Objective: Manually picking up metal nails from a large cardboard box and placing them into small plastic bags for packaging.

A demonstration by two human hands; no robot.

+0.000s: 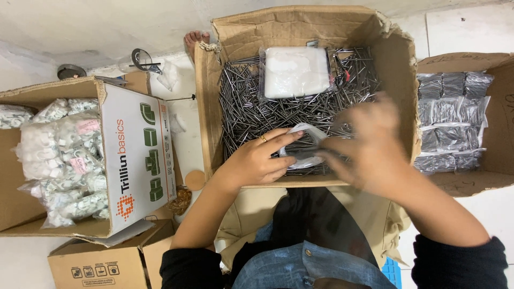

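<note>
A large open cardboard box (209, 96) in front of me is full of loose dark steel nails (251, 112). My left hand (257, 160), with a ring on one finger, holds open a small clear plastic bag (308, 134) with nails in it, over the near part of the box. My right hand (367, 144) is blurred with motion, right beside the bag's mouth; its fingers look bunched, and I cannot make out what is in them. A stack of clear bags (295, 70) lies on the nails at the far side.
A box at the right (498, 69) holds filled packets of nails (450, 118). At the left, a printed carton (136, 155) holds bags of white plastic fittings (64, 155). Another carton (96, 265) sits below it. A bare foot (195, 40) shows beyond the box.
</note>
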